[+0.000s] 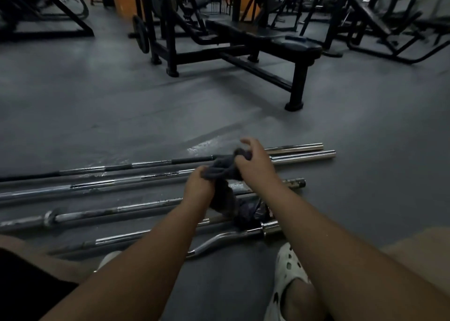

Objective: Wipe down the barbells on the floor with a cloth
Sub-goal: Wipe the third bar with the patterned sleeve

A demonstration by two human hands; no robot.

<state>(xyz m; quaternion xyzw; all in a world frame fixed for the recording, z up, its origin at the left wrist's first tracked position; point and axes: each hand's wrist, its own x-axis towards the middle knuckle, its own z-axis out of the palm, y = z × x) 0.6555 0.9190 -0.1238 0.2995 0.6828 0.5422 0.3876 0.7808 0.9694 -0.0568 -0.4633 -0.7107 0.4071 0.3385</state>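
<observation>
Several steel barbells [102,184] lie side by side on the grey floor, running left to right. Nearest me is a curved chrome bar [219,238]. A dark grey cloth [222,172] hangs above the bars, held between both hands. My left hand [198,186] grips its lower left part. My right hand [255,162] pinches its upper end, one finger raised. A second dark bundle [250,211] lies on the bars just below the cloth. The hands hide the middle of the far bars.
A black flat bench [265,43] on a steel frame stands beyond the bars, with a weight plate [141,34] at its left. More dark gym machines fill the back. My white clog [288,267] rests on the floor close to the curved bar.
</observation>
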